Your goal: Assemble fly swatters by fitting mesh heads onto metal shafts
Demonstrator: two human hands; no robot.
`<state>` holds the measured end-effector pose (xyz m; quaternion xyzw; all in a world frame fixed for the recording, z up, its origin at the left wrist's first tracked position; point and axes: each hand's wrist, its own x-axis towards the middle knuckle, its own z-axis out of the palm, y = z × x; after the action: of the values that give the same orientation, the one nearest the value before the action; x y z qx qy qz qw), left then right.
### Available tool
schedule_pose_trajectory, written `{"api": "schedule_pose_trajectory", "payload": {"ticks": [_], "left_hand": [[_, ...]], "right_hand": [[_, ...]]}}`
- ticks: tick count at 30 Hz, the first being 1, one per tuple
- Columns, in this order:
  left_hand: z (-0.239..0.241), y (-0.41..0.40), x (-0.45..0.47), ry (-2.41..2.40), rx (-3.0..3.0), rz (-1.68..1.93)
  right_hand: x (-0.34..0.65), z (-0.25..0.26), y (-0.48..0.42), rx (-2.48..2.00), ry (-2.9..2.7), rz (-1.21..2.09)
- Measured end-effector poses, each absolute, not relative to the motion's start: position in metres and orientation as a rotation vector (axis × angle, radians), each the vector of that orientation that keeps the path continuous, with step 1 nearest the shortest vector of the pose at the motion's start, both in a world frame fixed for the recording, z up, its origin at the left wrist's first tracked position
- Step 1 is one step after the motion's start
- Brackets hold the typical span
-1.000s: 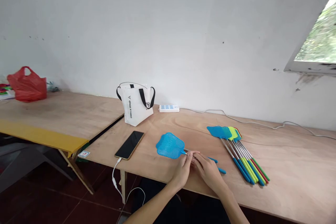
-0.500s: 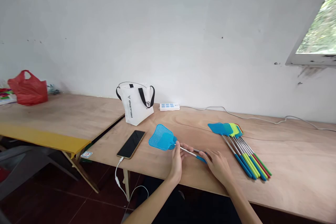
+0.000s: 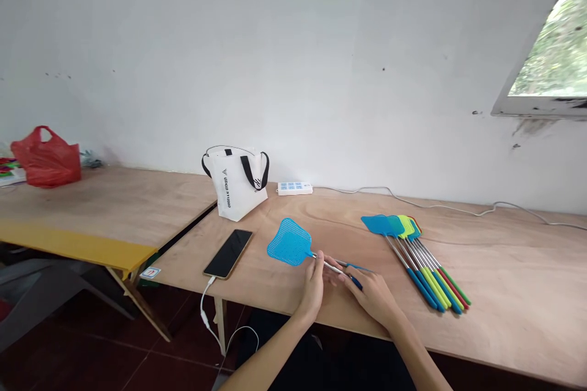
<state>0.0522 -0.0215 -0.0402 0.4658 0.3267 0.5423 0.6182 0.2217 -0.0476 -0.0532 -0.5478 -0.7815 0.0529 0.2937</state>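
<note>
A blue fly swatter (image 3: 290,242) with a thin metal shaft lies between my hands over the wooden table (image 3: 504,293). My left hand (image 3: 315,281) pinches the shaft just behind the mesh head. My right hand (image 3: 373,296) is closed on the blue handle end. A second blue handle (image 3: 362,267) shows on the table just behind my fingers. To the right lies a row of several fly swatters (image 3: 415,253) with blue, green and red handles, side by side, untouched.
A black phone (image 3: 228,245) on a white cable lies left of the swatter. Behind it stand a white tote bag (image 3: 236,183) and a white power strip (image 3: 295,188). A second table (image 3: 92,208) at the left carries a red plastic bag (image 3: 46,156).
My hands slid apart along the swatter, lengthening its shaft and pushing the head left, then drew somewhat closer again. The head has tipped up off the table.
</note>
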Motion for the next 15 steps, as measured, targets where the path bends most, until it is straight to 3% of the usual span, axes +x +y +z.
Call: {"api": "schedule_pose_trajectory", "payload": {"ticks": [7,12,15], "left_hand": [[-0.029,-0.008,0.043,0.76,0.999,1.427],[0.011,0.031,-0.036,0.764,0.694,1.8],[0.03,0.042,-0.077,0.725,0.67,1.826]], "right_hand": [[0.225,-0.053,-0.042,-1.512,-2.037,-0.187],[0.282,-0.05,-0.038,-1.529,-1.889,-0.303],[0.305,-0.053,-0.037,-1.544,-1.858,-0.241]]}}
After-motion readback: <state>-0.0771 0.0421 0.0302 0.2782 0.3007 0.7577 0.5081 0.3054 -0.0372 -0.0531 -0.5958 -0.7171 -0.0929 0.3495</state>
